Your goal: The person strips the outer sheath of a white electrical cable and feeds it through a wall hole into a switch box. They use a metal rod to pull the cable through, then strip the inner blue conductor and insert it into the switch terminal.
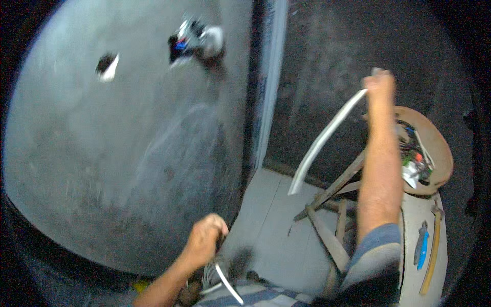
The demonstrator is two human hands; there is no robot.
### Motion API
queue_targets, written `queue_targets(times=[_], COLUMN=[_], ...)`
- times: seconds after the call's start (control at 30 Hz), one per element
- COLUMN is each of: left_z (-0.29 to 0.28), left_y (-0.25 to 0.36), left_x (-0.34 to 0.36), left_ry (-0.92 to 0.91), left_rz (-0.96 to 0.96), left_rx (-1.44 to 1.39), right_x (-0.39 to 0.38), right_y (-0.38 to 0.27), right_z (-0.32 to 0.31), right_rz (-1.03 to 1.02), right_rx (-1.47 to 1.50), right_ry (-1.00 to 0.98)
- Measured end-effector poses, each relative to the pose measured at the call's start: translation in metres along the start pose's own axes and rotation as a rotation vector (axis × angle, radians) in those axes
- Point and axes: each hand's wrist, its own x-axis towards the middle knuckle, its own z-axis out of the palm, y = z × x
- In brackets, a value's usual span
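My right hand (379,86) is raised at the upper right, its fingers closed round one end of a white cable (327,134). The cable looks flat, and it curves down and left to a loose end over the floor. Low in the middle, close to the grey wall, my left hand (205,236) is a fist. Something dark shows at its fingers, too blurred to name. Just under that fist, another white length of cable (228,285) crosses in front of my checked clothing.
The grey wall (128,138) has a hole (107,66) and an opening with wires (192,43). At right, a tan bowl (444,153) of small parts stands on a board with blue-handled pliers (422,248) and a hammer (432,256). Wooden legs (327,233) stand below.
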Motion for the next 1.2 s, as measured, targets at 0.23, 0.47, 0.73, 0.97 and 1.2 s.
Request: queue_targets(times=[0.23, 0.47, 0.73, 0.97, 1.2], left_z=[-0.028, -0.021, 0.027, -0.009, -0.045], left_y=[-0.113, -0.16, -0.076, -0.031, 0.001], left_x=[-0.058, -0.092, -0.051, -0.038, -0.031], left_ry=[0.441, 0.323, -0.115, 0.124, 0.272], left_rz=[-0.452, -0.36, -0.374, -0.45, -0.233], left_rx=[-0.217, 0.254, -0.267, -0.082, 0.05], right_x=[-0.066, -0.188, -0.234, -0.249, -0.299], right_y=[-0.058, -0.076, -0.064, -0.03, 0.018], right_z=[0.007, 0.061, 0.064, 0.035, 0.025], right_rz=[0.372, 0.616, 0.588, 0.566, 0.825], right_rx=[0.841, 1.128, 1.569, 1.341, 0.075], right_ry=[-0.177, -0.002, 0.246, 0.39, -0.021])
